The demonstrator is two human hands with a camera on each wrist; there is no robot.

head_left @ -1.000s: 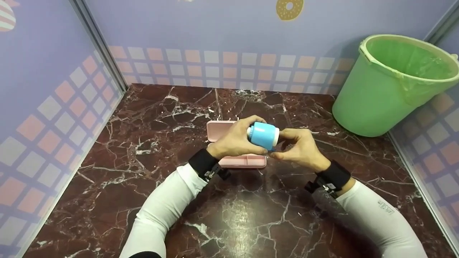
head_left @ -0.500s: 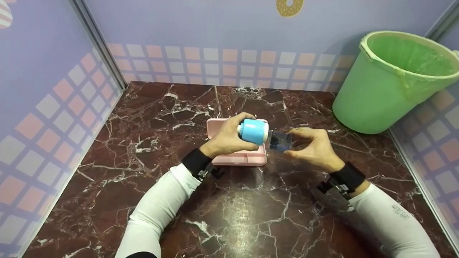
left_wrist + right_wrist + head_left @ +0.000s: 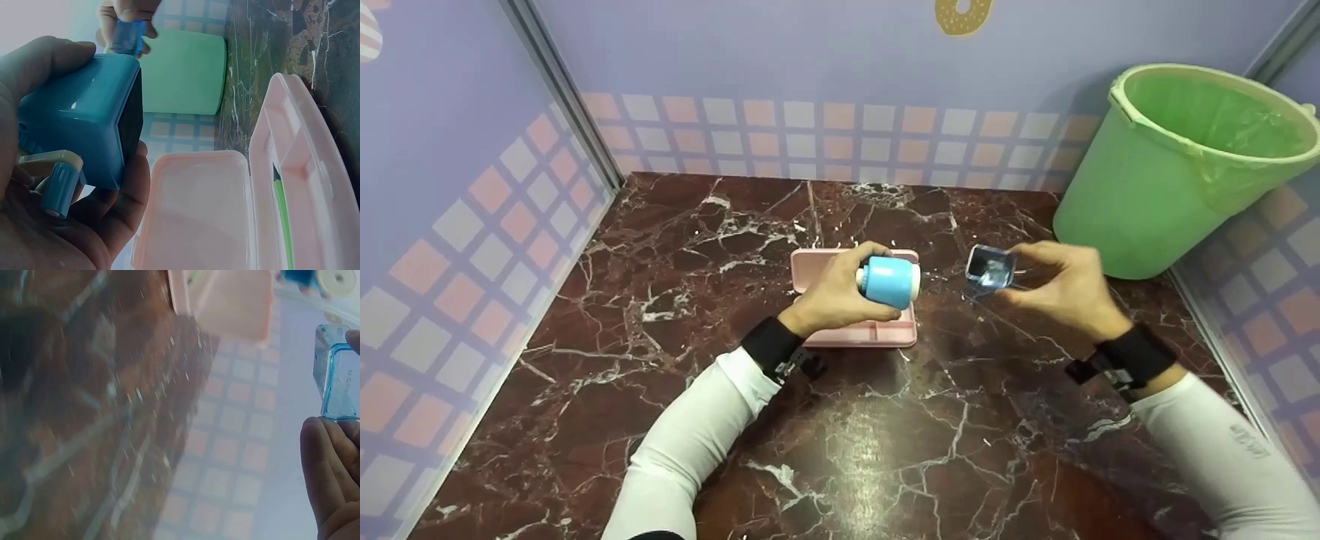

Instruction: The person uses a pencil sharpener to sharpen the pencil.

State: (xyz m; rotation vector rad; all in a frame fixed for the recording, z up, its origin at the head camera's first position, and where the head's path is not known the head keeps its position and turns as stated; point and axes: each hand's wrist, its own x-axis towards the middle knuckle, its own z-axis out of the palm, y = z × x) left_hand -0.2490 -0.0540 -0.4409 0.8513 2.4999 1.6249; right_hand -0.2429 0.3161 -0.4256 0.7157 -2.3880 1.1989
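My left hand (image 3: pixel 829 300) grips a blue crank pencil sharpener (image 3: pixel 889 282) on its side over the pencil case. Its crank handle (image 3: pixel 61 188) shows beneath the body in the left wrist view, along with a dark opening on one side. To the right, my right hand (image 3: pixel 1069 289) pinches a clear bluish shavings drawer (image 3: pixel 991 268) between thumb and fingers, apart from the sharpener. In the right wrist view the drawer (image 3: pixel 340 382) is partly cut off by the frame edge. A pink pencil case (image 3: pixel 851 335) lies with its lid raised, partly hidden by my left hand; a green pencil-like stick (image 3: pixel 283 225) lies inside.
A green lined bin (image 3: pixel 1147 195) stands at the back right against the tiled wall. Small white scraps (image 3: pixel 840 236) are scattered on the dark marbled tabletop (image 3: pixel 675 247) behind the case. Walls close in the back and both sides.
My right hand has drawn the clear drawer out of the sharpener and carried it right and slightly up toward the bin. My left hand moved a little left with the sharpener, then stayed.
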